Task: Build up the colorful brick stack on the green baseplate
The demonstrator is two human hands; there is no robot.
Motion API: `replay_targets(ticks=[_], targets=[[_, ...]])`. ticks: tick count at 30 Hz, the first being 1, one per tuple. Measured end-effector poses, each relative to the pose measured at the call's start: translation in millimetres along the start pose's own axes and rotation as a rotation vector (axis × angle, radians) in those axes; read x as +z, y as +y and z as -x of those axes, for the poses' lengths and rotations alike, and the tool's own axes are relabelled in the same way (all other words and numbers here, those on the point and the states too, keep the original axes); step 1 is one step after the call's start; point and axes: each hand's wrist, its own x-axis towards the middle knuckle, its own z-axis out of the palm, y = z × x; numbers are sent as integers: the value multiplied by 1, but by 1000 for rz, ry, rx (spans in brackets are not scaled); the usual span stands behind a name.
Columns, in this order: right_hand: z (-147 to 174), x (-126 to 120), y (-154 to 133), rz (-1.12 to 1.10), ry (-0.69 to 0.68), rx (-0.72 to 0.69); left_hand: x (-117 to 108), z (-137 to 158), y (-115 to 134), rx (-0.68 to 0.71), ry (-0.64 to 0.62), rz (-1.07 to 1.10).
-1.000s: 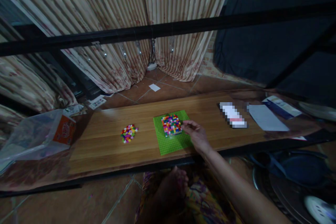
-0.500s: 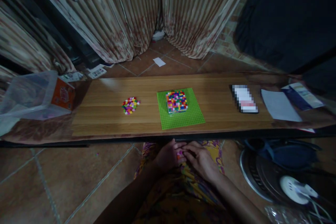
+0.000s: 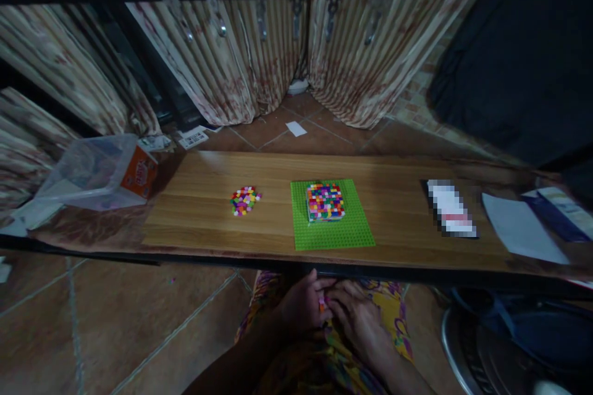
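left hand (image 3: pixel 301 303): half-curled around small pink and orange bricks (image 3: pixel 322 305) | right hand (image 3: pixel 357 311): fingers bent in at those bricks, whether gripping one cannot be told | tabletop (image 3: pixel 199 231) middle: green baseplate (image 3: pixel 333 237) under multicoloured brick block (image 3: pixel 325 200) | tabletop left: loose brick pile (image 3: pixel 244 200) | far: striped curtains (image 3: pixel 273 77)

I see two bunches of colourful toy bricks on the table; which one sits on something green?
The squarish brick stack, on the green studded baseplate. The other, a loose brick pile to its left, lies directly on the wooden board.
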Motion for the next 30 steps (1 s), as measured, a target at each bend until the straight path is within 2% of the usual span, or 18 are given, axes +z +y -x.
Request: replay_targets(ticks=[3, 5, 9, 12, 15, 18, 24, 30], targets=[[-8, -19, -4, -78, 60, 42, -1, -5, -4, -10, 21, 0], [-21, -35, -6, -98, 166, 69, -1, -8, -6, -28, 69, -18], [-65, -65, -2, -127, 375, 83, 5, -5, -5, -23, 149, -60], [-101, -75, 5, -124, 454, 87, 8, -1, -3, -20, 170, -69], [-126, -75, 10, -95, 481, 65, 8, 0, -3, -14, 179, -63], [-137, -73, 10, -46, 464, 32, 3, -3, -5, 1, 174, -51], [-142, -69, 11, 15, 421, 10, -7, -10, -8, -14, 158, -43], [-144, -66, 12, -91, 452, 75, -7, -10, -10, -20, 155, -46]])
